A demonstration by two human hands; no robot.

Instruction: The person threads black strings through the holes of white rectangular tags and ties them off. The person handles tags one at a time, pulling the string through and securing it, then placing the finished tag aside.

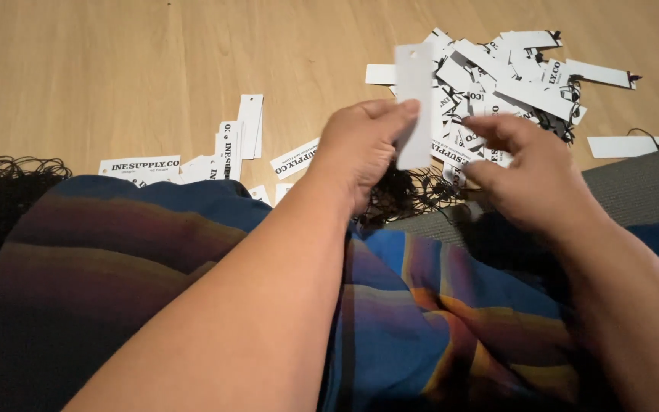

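My left hand (360, 149) pinches a long white paper tag (414, 99) and holds it upright, its punched hole at the top and its blank side toward me. My right hand (532, 179) hovers just right of the tag, fingers curled, thumb and forefinger near the tag's lower edge; black string (413, 191) lies tangled beneath both hands, and whether the fingers hold a strand I cannot tell. Both forearms reach out over my lap, which is draped in a blue, orange and purple striped cloth (390, 305).
A heap of white printed tags (505, 76) lies on the wooden floor (116, 61) at the upper right. A smaller scatter of tags (223, 149) sits left of centre. A bundle of black string (1, 198) lies far left. A grey mat (634, 187) is at the right.
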